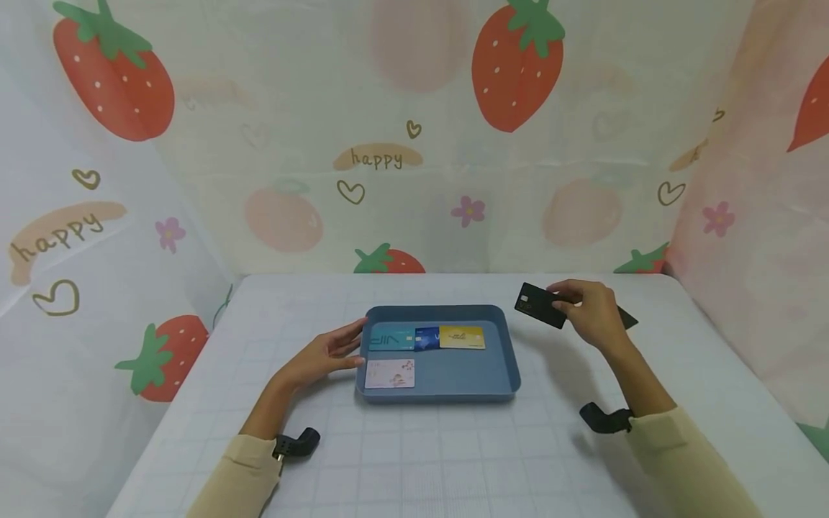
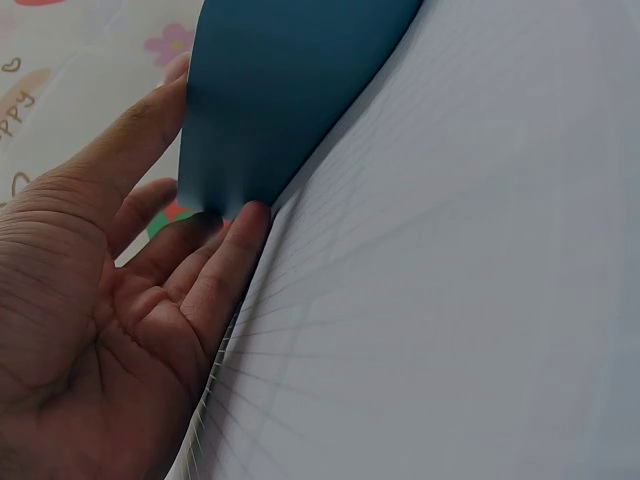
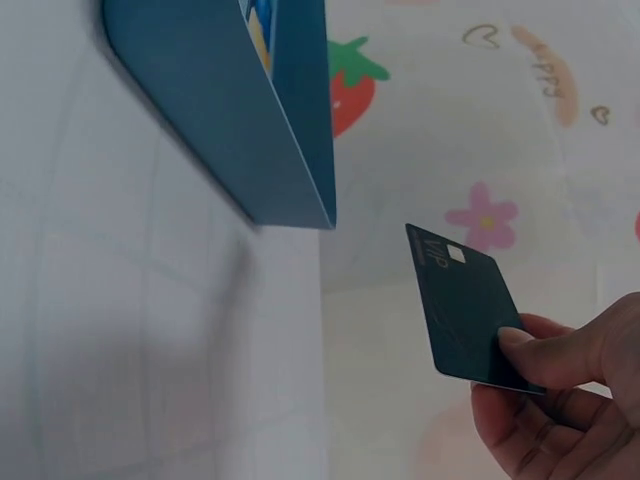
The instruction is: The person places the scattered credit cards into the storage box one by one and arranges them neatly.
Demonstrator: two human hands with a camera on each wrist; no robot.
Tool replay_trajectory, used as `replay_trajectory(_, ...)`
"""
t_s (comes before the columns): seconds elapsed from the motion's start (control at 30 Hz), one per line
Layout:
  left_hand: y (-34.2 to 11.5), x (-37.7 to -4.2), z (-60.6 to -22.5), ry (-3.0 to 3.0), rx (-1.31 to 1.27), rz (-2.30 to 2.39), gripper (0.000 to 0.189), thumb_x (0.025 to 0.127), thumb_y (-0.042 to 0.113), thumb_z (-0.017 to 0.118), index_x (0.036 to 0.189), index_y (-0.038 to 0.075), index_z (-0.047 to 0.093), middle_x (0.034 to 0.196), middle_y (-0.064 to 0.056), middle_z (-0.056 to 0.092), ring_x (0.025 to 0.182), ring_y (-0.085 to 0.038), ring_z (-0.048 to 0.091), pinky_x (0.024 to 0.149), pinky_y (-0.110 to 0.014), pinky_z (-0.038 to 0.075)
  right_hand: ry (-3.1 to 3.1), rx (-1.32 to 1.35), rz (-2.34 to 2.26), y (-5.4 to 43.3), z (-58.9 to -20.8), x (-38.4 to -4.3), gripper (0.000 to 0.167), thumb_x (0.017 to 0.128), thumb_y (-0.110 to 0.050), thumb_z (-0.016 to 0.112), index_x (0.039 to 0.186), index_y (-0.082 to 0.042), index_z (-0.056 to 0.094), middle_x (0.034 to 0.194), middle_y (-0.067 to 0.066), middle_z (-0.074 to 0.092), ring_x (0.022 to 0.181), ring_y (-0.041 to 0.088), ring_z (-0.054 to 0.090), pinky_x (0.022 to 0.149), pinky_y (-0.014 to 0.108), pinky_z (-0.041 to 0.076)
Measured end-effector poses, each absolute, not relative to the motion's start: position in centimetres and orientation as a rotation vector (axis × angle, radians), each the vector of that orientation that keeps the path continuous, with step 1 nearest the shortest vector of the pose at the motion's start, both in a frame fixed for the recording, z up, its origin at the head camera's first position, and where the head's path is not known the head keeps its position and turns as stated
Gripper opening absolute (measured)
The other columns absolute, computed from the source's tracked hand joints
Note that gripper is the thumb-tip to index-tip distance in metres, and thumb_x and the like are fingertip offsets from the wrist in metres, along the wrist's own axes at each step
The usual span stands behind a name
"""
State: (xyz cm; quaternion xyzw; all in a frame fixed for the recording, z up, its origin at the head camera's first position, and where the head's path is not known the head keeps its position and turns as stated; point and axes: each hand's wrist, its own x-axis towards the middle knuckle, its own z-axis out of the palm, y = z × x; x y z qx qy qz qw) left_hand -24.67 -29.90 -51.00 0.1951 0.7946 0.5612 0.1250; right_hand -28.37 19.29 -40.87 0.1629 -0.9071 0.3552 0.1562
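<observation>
A black card (image 1: pixel 541 305) with a chip is pinched between the thumb and fingers of my right hand (image 1: pixel 591 314), raised to the right of the blue tray (image 1: pixel 447 397). The right wrist view shows "VIP" on this card (image 3: pixel 465 310). Past the right hand, a dark pointed corner (image 1: pixel 627 319) shows; the rest of it is hidden. My left hand (image 1: pixel 327 354) touches the tray's left side with extended fingers (image 2: pixel 240 250). Inside the tray, a teal VIP card (image 1: pixel 391 339), a blue card (image 1: pixel 427 339) and a yellow card (image 1: pixel 462 337) form a back row. A pale pink flowered card (image 1: pixel 390 373) lies front left.
The tray stands on a table with a white checked cover (image 1: pixel 414 460). Behind it and at both sides hang curtains (image 1: pixel 447 165) printed with strawberries and hearts. Each wrist wears a black camera mount (image 1: pixel 299 442).
</observation>
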Motion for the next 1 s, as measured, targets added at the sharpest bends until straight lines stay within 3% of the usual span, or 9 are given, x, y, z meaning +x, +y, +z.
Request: replay_trajectory(1.0,-29.9,-24.8,-51.2,2.306,0.522,1.647,0.087,0.091,0.017,0.079,0.162,0.017,0.029,0.166,-0.003,0.026,0.149,-0.028,0.032,0.12,-0.049,0.03,-2.647,0.501,1.073,16.2,-41.8,-27.0,0.024,0.089,0.007,0.072,0.112,-0.001,0.075,0.099,0.016,0.076,0.087,0.031,0.071,0.067,0.036,0.057)
